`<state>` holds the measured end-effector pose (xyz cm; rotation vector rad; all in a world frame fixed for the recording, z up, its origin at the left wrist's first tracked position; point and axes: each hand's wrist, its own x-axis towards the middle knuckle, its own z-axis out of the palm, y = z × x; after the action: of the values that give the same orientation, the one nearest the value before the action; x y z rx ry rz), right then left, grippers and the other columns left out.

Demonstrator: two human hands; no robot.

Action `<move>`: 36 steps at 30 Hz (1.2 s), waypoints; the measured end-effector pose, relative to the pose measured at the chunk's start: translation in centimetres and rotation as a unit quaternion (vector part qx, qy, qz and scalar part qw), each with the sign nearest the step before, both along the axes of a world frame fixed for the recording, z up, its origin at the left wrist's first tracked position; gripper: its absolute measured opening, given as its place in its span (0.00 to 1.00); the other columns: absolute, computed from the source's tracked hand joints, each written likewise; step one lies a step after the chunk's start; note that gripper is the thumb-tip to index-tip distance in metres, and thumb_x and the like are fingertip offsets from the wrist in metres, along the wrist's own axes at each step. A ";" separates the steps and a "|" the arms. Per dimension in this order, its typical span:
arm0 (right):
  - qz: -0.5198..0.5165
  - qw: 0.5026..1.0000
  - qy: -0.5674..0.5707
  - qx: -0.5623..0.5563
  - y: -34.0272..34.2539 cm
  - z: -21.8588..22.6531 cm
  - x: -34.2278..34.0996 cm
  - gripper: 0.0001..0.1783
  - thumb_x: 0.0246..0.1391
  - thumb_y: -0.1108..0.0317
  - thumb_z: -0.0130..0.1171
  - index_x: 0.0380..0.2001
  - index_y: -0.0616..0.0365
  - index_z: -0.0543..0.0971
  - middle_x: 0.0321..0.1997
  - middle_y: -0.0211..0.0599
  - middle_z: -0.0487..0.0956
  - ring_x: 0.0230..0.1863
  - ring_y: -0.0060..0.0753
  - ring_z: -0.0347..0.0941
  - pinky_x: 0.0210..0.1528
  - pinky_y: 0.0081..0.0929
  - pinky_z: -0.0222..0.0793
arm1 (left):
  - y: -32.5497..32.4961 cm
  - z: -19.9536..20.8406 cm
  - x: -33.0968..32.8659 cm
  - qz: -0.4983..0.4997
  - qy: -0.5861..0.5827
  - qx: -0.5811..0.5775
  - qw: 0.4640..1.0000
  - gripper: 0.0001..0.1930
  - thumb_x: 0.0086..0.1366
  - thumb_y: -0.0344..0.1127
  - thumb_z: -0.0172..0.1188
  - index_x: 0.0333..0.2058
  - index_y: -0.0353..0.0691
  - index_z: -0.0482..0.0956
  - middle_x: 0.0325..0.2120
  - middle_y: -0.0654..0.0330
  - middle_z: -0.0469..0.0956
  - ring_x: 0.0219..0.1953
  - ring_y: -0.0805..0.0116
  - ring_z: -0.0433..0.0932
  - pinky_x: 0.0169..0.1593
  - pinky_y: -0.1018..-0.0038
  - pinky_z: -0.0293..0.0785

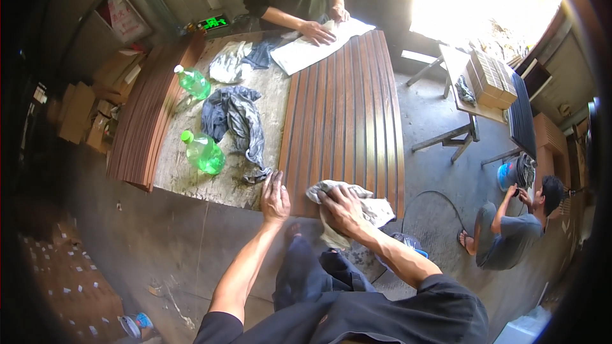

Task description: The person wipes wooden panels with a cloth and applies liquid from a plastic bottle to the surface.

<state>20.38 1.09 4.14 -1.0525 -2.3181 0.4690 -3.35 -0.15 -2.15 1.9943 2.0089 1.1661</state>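
Note:
A brown slatted wood panel [328, 114] with dark grooves lies on the worktable in front of me. My right hand [345, 210] presses a crumpled whitish rag [380, 212] onto the panel's near end, with fingers bent over the cloth. Part of the rag hangs over the near edge. At the panel's near left corner rests my left hand [275, 200], its fingers stretched out and holding nothing. Just beyond it lies a dark, stained grey cloth [236, 118] on the bare tabletop [264, 111].
Two green bottles [205, 155] and a pale rag [231, 62] share the table with stacked slatted panels [143, 114]. Across from me, a co-worker wipes a white sheet [319, 48]. A person [513, 232] squats at right near a bucket [510, 175]; a stand holds a carton [491, 79].

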 end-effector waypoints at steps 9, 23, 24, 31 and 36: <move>-0.157 0.987 0.015 0.032 10.1 -1.8 -1.9 0.15 0.54 0.70 0.59 0.46 0.58 0.81 0.47 0.49 0.76 0.51 0.56 0.71 0.53 0.49 0.68 | 0.6 -0.3 1.2 -0.021 0.011 -0.005 1.000 0.23 0.69 0.32 0.46 0.60 0.32 0.72 0.55 0.40 0.75 0.60 0.40 0.72 0.66 0.55 0.65; -0.201 0.978 -0.012 0.051 13.9 -2.9 0.4 0.15 0.53 0.71 0.60 0.45 0.57 0.82 0.50 0.46 0.75 0.53 0.51 0.71 0.52 0.48 0.70 | 1.0 -0.2 0.7 -0.037 0.018 0.004 0.999 0.22 0.69 0.32 0.46 0.58 0.30 0.74 0.55 0.40 0.76 0.60 0.39 0.72 0.66 0.53 0.65; -0.159 0.987 -0.003 0.034 10.6 -2.9 -0.5 0.15 0.53 0.70 0.60 0.45 0.56 0.82 0.51 0.46 0.75 0.53 0.51 0.71 0.52 0.49 0.70 | 0.4 -0.1 -0.2 -0.030 0.025 0.008 0.999 0.22 0.69 0.32 0.46 0.58 0.30 0.74 0.55 0.40 0.76 0.60 0.39 0.72 0.66 0.54 0.65; -0.055 0.998 -0.001 0.038 5.4 -1.6 0.2 0.19 0.51 0.72 0.61 0.48 0.55 0.81 0.47 0.45 0.75 0.51 0.52 0.70 0.49 0.47 0.69 | 0.5 0.6 0.5 -0.026 0.033 0.003 0.999 0.22 0.69 0.31 0.46 0.59 0.31 0.72 0.56 0.41 0.75 0.60 0.40 0.71 0.66 0.54 0.65; -0.176 0.984 -0.042 0.001 16.6 -1.4 -3.4 0.16 0.53 0.71 0.63 0.47 0.56 0.82 0.48 0.50 0.76 0.50 0.53 0.72 0.49 0.49 0.71 | 1.4 0.2 1.1 -0.019 0.018 0.003 1.000 0.22 0.70 0.34 0.47 0.59 0.32 0.72 0.56 0.42 0.75 0.61 0.41 0.70 0.66 0.55 0.64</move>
<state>16.95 17.69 2.76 -1.4689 -2.1372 0.2873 -2.27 1.26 -1.97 2.0614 1.9770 1.1370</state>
